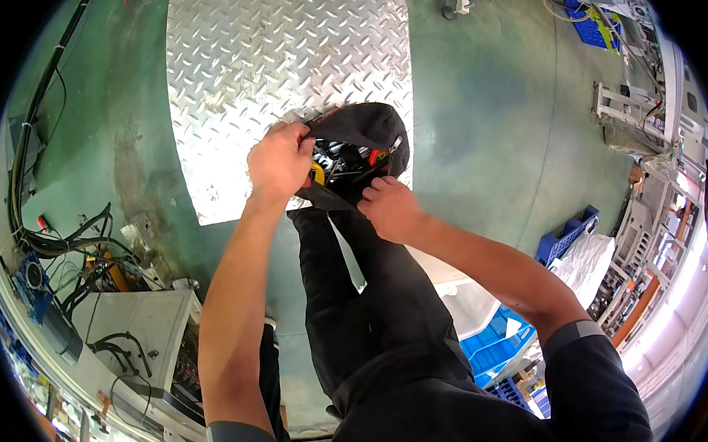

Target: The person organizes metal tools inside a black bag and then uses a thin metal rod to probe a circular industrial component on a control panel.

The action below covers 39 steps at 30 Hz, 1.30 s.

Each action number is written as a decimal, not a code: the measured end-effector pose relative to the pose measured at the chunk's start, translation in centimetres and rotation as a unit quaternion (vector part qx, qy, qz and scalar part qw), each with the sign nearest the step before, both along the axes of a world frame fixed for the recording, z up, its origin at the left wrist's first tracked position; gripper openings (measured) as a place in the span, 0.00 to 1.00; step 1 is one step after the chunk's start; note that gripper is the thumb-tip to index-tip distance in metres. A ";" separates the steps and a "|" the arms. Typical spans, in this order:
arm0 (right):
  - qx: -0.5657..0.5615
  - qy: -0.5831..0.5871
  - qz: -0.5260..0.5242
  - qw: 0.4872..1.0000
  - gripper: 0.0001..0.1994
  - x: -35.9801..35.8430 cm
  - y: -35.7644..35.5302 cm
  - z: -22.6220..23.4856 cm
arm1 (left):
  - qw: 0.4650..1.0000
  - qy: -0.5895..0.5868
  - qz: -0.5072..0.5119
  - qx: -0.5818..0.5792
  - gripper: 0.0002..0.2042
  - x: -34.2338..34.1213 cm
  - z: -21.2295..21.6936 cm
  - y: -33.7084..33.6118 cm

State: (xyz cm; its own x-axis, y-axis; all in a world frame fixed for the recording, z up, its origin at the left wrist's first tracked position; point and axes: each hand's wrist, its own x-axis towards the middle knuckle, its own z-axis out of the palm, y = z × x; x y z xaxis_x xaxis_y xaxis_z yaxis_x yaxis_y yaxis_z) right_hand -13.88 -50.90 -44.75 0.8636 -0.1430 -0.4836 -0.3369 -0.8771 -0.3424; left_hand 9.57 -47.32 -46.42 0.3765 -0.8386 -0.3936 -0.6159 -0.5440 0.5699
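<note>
A black fabric tool bag [363, 126] rests at my knees, its mouth spread apart. Inside it lie several hand tools [340, 157], some metal, with yellow and red parts showing; their exact kinds are hard to make out. My left hand [282, 162] grips the left side of the bag's rim, fingers curled over the edge. On the near right side of the opening, my right hand [389, 207] pinches the bag's edge with bent fingers. The bag's underside is hidden.
A metal checker plate [284, 58] covers the green floor ahead. Left stand a pale cabinet [129, 325] and black cables [78, 241]. On the right are a blue crate [568, 231], a white plastic bag [587, 264] and machine frames [634, 114]. A blue basket [493, 341] stands lower right.
</note>
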 end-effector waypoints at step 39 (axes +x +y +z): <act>0.393 -0.098 -0.631 0.661 0.08 3.4 -5.4 7.2 | 0.847 0.446 0.230 -0.177 0.13 -3.6 4.3 5.8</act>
